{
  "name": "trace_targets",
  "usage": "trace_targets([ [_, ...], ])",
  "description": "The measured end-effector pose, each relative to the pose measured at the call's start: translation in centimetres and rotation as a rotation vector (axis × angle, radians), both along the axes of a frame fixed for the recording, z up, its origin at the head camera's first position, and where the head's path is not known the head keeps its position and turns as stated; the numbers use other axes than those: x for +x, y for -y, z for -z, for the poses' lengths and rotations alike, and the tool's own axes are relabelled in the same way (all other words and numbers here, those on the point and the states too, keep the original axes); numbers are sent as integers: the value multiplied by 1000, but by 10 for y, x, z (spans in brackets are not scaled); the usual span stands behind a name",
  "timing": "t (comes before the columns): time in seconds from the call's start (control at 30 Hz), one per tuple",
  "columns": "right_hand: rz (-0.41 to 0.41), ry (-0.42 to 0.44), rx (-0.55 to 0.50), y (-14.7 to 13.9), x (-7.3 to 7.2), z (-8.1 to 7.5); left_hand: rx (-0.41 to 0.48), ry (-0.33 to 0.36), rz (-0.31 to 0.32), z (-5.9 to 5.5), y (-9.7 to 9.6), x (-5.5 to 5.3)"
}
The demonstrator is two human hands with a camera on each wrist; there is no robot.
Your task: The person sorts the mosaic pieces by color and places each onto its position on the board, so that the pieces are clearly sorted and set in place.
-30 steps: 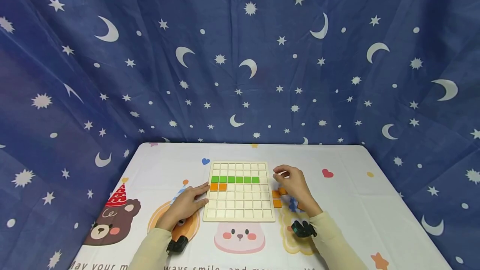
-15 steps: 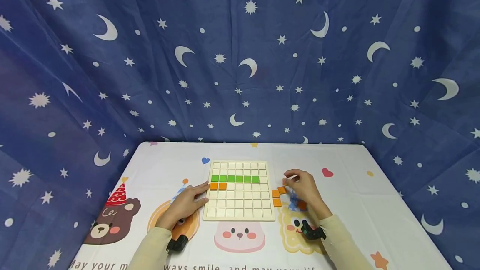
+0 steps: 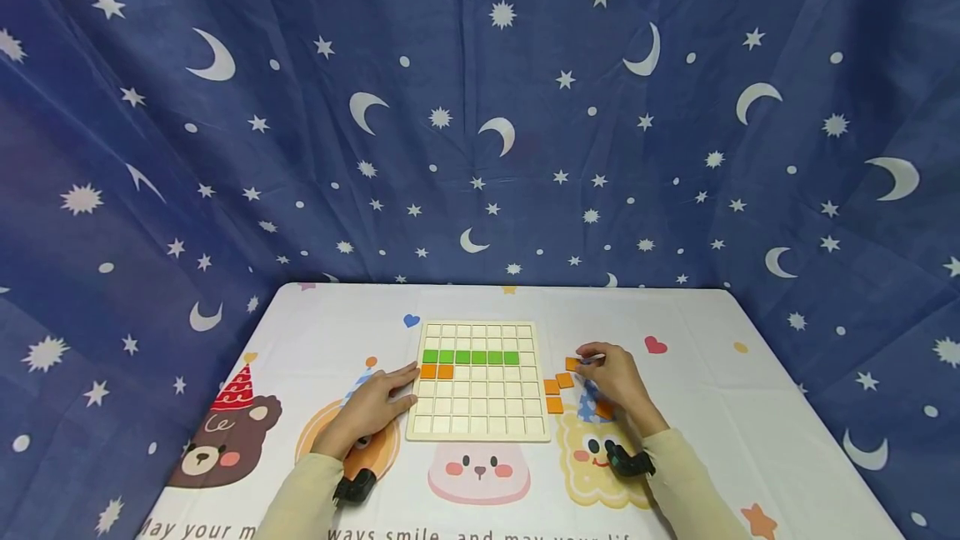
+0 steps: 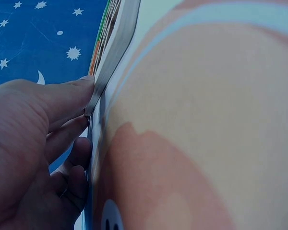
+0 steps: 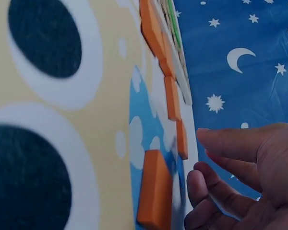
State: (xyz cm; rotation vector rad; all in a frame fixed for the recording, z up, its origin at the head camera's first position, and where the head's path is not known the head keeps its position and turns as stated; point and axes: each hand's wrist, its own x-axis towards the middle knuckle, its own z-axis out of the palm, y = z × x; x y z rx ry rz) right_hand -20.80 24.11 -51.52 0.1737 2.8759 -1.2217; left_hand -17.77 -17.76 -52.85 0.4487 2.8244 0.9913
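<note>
Grid board [image 3: 487,407], pale and square-celled, lies flat on the worktop [image 3: 690,390], in front of a dark blue curtain [image 3: 480,65] patterned with moons and stars. The white cover on the worktop bears cartoon animals.

2 pale yellow sleeves [image 3: 300,502] reach in from the near edge, with a black device at each wrist. The left hand [image 3: 367,411] points inward, thumb and fingers apart, with the tips resting against the board's left edge; the board lies directly to its right. The right hand [image 3: 613,375] is bent at the wrist toward the board, its fingers loosely curved and apart in the right wrist view. The board is to its left, with loose tiles between.

6 green tiles [image 3: 462,357] fill cells of the board's 3rd row from the far edge, starting at the left end. 2 orange tiles [image 3: 428,372] sit in the next row, also at the left end. 5 loose orange tiles lie right of the board: 3 clustered near its edge [image 3: 552,387], 1 just beside the right fingertips [image 3: 572,364], contact unclear, and 1 near the right wrist [image 3: 604,410].
</note>
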Motion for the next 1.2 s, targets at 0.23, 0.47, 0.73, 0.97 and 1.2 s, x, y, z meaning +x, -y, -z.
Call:
trace_targets([
  [0.23, 36, 35, 37, -1, -7, 8, 10, 2, 2, 0, 1, -1],
  [0.47, 35, 46, 46, 0, -8, 8, 8, -4, 12, 1, 1, -1],
  [0.73, 40, 8, 49, 0, -7, 9, 9, -5, 7, 1, 1, 0],
  [0.97, 45, -59, -4, -3, -5, 12, 17, 10, -3, 1, 1, 0],
  [1.2, 46, -80, -2, -6, -7, 14, 6, -7, -8, 2, 0, 1],
])
